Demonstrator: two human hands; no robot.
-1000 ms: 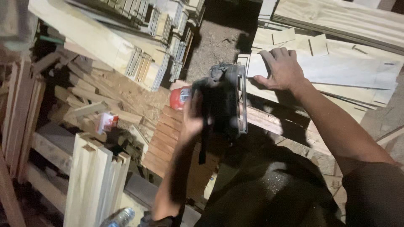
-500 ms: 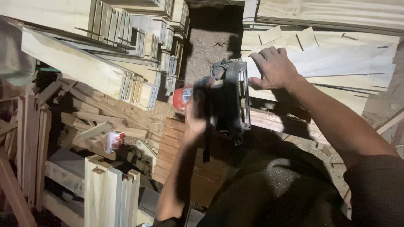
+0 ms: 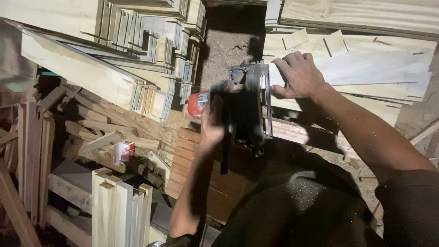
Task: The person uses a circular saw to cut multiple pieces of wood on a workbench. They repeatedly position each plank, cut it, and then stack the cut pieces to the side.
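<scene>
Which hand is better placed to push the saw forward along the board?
The left hand: it already grips the circular saw. The right hand lies flat on the pale board, pinning it, so it looks busy.

My left hand (image 3: 211, 120) sits in shadow, its fingers hidden behind the circular saw (image 3: 247, 107), whose blade I cannot see.

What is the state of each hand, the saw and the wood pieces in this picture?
left hand: closed around the handle of the circular saw.
right hand: flat, pressing on the pale board.
circular saw: held, resting at the board's end.
pale board: lying flat under the right hand.
wooden slats: standing upright, bundled.
red can: partly hidden behind the saw.
</scene>
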